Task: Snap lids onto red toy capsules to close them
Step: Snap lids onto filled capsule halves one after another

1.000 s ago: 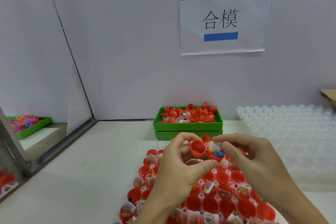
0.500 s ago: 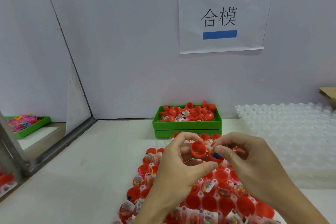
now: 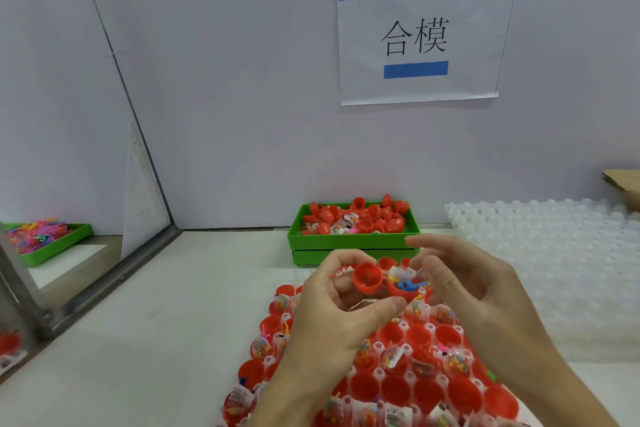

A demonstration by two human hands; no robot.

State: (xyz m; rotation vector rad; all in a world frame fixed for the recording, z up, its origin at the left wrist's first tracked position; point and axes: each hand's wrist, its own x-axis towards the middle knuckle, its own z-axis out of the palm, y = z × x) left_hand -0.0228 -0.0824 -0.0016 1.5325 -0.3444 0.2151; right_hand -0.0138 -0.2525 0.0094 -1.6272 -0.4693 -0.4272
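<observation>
Left hand (image 3: 332,315) is pinching a red lid (image 3: 367,278) between thumb and fingers, the lid's hollow side facing the camera. Right hand (image 3: 478,291) is holding a red capsule half (image 3: 403,289) stuffed with small colourful toys and a paper slip; the fingers are curling round its far side, index finger lifting above. The exact grip is partly hidden. Lid and capsule half are sitting side by side, edges touching or nearly so, not closed together. Both hands are hovering over the far end of a white tray (image 3: 377,347) of open red capsule halves, which is lying at the near edge of the desk (image 3: 173,340); many of those halves are carrying toy packets. Behind the hands, at the far edge by the wall, a green bin (image 3: 353,243) is holding loose red lids and packets. A white empty-cell tray (image 3: 554,253) is lying along the right side. A paper sign (image 3: 422,35) is hanging on the wall. A second green bin (image 3: 52,246) with pink bits is sitting past the left divider.
</observation>
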